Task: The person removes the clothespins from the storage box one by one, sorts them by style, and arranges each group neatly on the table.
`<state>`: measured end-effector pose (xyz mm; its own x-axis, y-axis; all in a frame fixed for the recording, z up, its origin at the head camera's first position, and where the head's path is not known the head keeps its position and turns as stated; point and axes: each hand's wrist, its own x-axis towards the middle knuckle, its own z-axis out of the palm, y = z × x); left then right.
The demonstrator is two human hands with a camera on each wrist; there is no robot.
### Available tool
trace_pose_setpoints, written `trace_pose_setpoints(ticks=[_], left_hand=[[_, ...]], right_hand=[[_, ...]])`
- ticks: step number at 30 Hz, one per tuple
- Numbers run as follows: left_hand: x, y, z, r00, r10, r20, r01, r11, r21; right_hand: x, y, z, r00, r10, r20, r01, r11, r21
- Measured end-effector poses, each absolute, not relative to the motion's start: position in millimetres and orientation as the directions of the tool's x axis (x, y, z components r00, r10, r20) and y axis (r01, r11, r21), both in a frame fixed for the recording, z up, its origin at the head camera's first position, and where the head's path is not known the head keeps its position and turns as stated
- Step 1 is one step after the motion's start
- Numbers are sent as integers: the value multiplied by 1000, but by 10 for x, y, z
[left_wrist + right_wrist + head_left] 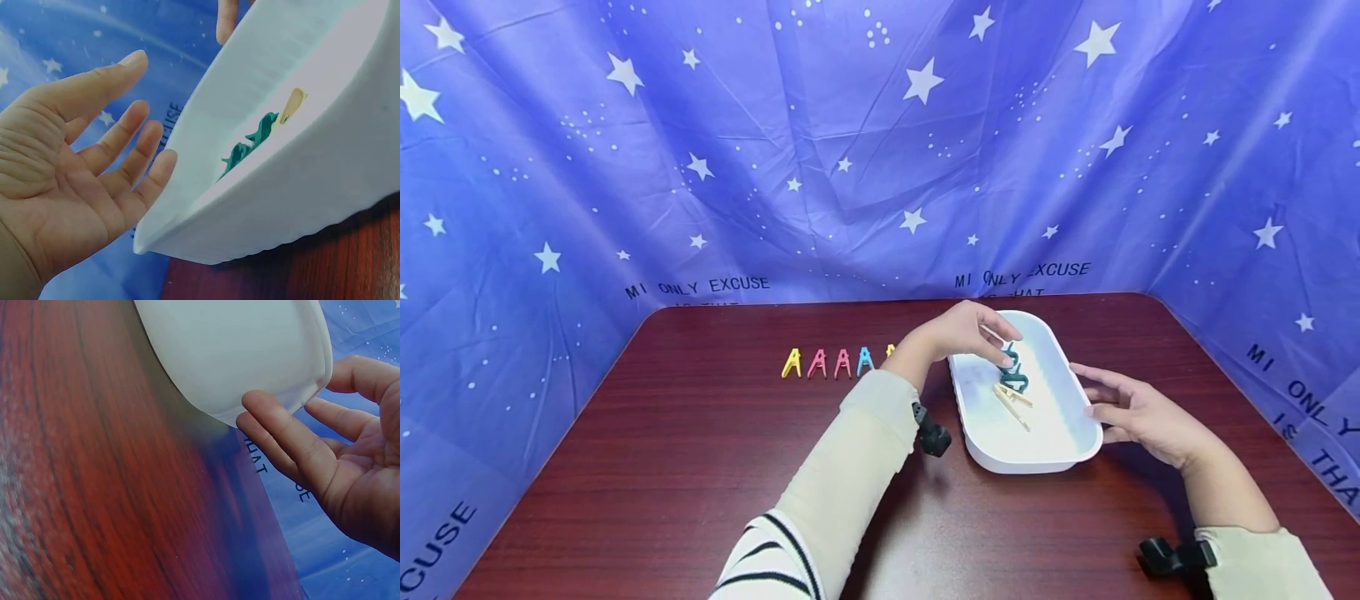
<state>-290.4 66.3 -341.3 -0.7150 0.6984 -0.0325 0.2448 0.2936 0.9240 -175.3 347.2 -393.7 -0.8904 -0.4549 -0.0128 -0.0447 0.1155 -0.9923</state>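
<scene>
A white plastic tub [1051,350] stands on the table, with two dark green clips [1015,381] and pale yellow clothespins [1017,407] lying inside. My left hand [966,332] reaches over the tub's far left side, near the green clips. In the left wrist view its fingers [164,167] are spread and relaxed, holding nothing. At the tub's right side is my right hand [1150,417], its fingertips against the outer wall below the rim. The right wrist view shows those fingers [281,425] extended along the wall.
Left of the tub, a row of clothespins stands on the dark red table [700,467]: a yellow one [792,363], pink ones [842,362], a blue one [865,360] and another yellow one partly behind my left arm. A starry blue curtain [820,167] surrounds the table's back and sides.
</scene>
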Motion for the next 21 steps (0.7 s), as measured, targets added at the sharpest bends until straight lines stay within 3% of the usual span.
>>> trace_pose_setpoints(ticks=[8,21], left_hand=[[-3032,771,-3541,-721,678,-141,147,348,926],[-3071,962,-3646,-624,733,-271,260,522,813]], right_hand=[[-1758,3473,-3950,-879,-477,1,-49,87,-995],[-1771,3490,-3938,-880,-474,3,-54,94,-994]])
